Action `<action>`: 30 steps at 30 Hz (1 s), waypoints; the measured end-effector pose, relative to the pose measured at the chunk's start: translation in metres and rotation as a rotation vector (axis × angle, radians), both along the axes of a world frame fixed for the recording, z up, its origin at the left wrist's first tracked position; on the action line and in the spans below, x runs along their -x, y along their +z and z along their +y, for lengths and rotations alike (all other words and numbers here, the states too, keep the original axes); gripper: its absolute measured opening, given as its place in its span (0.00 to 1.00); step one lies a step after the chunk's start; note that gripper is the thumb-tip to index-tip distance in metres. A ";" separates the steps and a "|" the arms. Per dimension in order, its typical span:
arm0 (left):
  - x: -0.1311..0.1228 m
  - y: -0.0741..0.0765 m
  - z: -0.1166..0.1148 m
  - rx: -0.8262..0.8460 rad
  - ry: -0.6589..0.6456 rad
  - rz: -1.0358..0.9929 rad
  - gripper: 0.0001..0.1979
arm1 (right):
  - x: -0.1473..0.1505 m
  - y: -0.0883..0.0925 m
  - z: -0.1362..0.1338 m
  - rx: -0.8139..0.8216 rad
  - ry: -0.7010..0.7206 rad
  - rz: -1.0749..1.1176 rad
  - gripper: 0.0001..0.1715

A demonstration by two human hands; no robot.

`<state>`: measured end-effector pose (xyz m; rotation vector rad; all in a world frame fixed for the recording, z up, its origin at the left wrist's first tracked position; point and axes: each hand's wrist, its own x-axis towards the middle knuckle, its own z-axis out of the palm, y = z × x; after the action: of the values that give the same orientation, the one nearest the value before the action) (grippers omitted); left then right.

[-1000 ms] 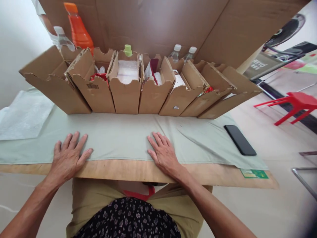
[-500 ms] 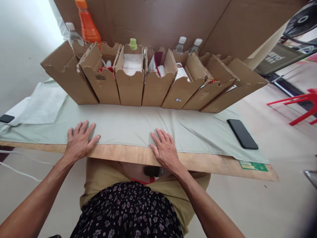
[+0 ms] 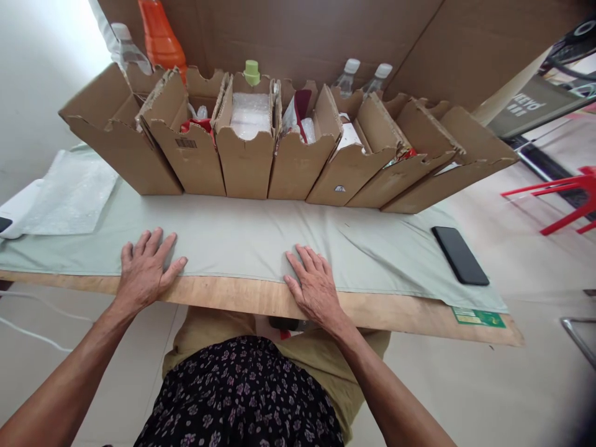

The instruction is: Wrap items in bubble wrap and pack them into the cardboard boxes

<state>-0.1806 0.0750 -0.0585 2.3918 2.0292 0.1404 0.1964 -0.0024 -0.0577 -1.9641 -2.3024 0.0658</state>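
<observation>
My left hand [image 3: 145,268] lies palm down on the front edge of the cloth-covered table [image 3: 233,242], fingers spread and holding nothing. Further right, my right hand [image 3: 314,282] rests flat at the same edge, its fingers also apart with nothing in them. Beyond both hands stands a row of several open cardboard boxes [image 3: 246,164]. Inside the middle ones are a bubble-wrapped item [image 3: 250,115], a dark red and white packet [image 3: 298,115] and a white item [image 3: 350,135]. Red wrapping [image 3: 199,127] shows in a box on the left.
Behind the boxes stand an orange bottle [image 3: 162,40] and clear bottles [image 3: 347,77]. Bubble wrap [image 3: 77,192] lies at the left, a black phone [image 3: 460,254] at the right. A red stool [image 3: 570,192] stands on the floor to the right.
The view has shifted slightly, so the boxes look nearer and a bit more spread out. Both hands remain flat at the table edge.
</observation>
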 end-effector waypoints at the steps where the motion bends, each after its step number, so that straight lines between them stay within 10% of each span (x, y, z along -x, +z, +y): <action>1: 0.000 0.000 0.000 -0.002 -0.001 -0.007 0.35 | 0.000 0.000 0.000 0.003 0.003 0.000 0.30; 30: -0.020 -0.003 -0.011 -0.076 0.083 -0.077 0.31 | 0.008 0.001 -0.006 -0.045 -0.010 -0.023 0.30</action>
<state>-0.1608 0.0643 -0.0610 2.3059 2.1257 0.3100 0.1884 -0.0084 -0.0570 -1.9651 -2.2872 -0.0100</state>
